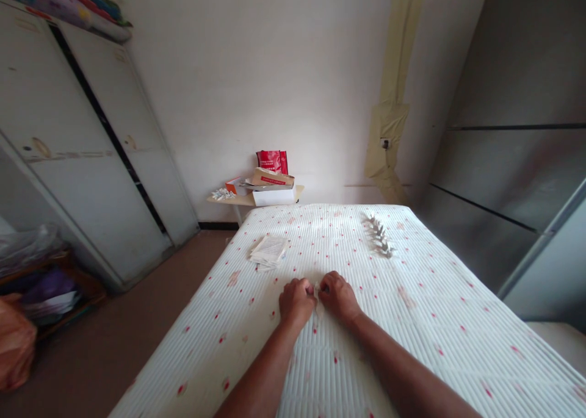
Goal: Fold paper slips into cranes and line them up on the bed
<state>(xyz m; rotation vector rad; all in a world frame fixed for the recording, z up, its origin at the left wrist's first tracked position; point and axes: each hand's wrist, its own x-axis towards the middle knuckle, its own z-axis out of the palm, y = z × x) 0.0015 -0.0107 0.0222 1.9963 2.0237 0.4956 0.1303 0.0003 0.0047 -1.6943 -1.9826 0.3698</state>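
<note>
My left hand (296,301) and my right hand (337,296) rest close together on a white mattress (412,320) with small red marks. Between their fingertips they pinch a small piece of white folded paper (318,306), mostly hidden by the fingers. A stack of white paper sheets (269,251) lies on the mattress beyond my left hand. A row of several small folded paper pieces (379,235) lies farther off, beyond my right hand.
A small table (238,199) at the mattress's far end carries boxes (273,189), a red packet (271,160) and more folded paper pieces (223,193). Grey cabinets (82,149) stand on the left, with bags (27,296) on the floor. A dark wardrobe (517,149) stands on the right.
</note>
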